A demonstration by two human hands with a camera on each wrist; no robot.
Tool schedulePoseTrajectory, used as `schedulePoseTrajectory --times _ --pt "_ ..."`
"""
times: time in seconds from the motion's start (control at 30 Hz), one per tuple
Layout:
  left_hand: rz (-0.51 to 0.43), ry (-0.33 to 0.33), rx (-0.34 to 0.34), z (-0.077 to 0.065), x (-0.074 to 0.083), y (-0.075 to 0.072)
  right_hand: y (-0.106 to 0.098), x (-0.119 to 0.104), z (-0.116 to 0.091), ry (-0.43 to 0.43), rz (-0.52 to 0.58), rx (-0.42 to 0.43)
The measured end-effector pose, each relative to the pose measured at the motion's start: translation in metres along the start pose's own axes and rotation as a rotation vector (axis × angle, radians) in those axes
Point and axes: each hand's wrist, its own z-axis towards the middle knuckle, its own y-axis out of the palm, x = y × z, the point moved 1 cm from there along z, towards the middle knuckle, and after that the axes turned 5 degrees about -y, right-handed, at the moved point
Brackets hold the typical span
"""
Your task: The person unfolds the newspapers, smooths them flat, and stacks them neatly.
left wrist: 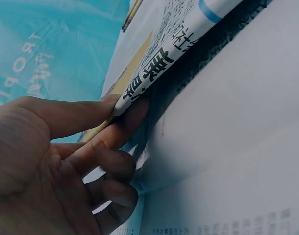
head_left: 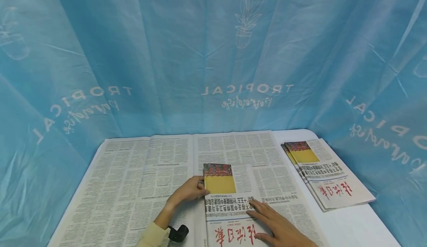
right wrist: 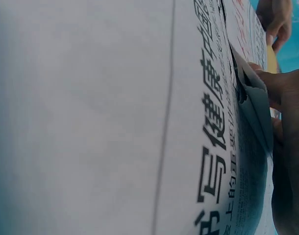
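Note:
In the head view, a folded newspaper [head_left: 220,184] with a red and yellow picture and red title lettering lies over a spread-out newspaper sheet [head_left: 160,180]. My left hand [head_left: 190,190] is at its left folded edge. In the left wrist view, the thumb and index finger [left wrist: 86,115] pinch that edge, which stands raised over the paper beneath. Across the paper's right part, my right hand [head_left: 271,223] rests with fingers spread. The right wrist view shows the right fingers [right wrist: 274,85] at a loose, bent paper edge [right wrist: 257,98].
A small stack of folded newspapers [head_left: 328,180] with the same front page sits on the white table [head_left: 360,224] at the right. A blue printed curtain [head_left: 207,54] closes off the back and both sides. A black wrist strap [head_left: 178,234] is on the left wrist.

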Motion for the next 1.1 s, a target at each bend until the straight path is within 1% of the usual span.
schedulePoseTrajectory --times 0.07,0.13,0.27,0.4,0.57,0.67,0.8,0.9,1.03,1.1 --pt "0.016 -0.009 0.023 -0.001 0.0 0.0 0.001 0.0 0.0 0.029 0.002 -0.019" --pt "0.047 -0.012 0.052 -0.001 0.0 0.0 0.0 0.0 0.0 0.038 -0.012 -0.026" --pt "0.089 -0.024 0.116 0.003 0.001 0.0 -0.001 0.001 -0.001 0.0 -0.015 -0.009" --pt "0.087 -0.038 0.147 0.012 0.001 -0.005 -0.001 0.001 0.0 -0.036 0.012 0.002" --pt "0.072 -0.039 0.176 0.027 -0.002 -0.011 0.0 -0.002 0.001 0.005 0.002 -0.003" --pt "0.064 -0.025 0.182 0.037 -0.002 -0.014 0.0 -0.003 0.001 0.009 -0.012 0.005" --pt "0.133 0.037 0.178 0.047 -0.003 -0.016 0.0 -0.004 0.001 -0.003 0.013 0.008" --pt "0.202 0.069 0.197 0.05 -0.003 -0.015 0.001 -0.004 0.001 0.006 0.01 0.002" --pt "0.202 0.083 0.243 0.051 -0.004 -0.014 0.001 -0.005 0.001 0.025 -0.004 -0.005" --pt "0.188 0.093 0.264 0.051 -0.003 -0.014 0.001 -0.005 0.001 0.04 0.01 -0.013"
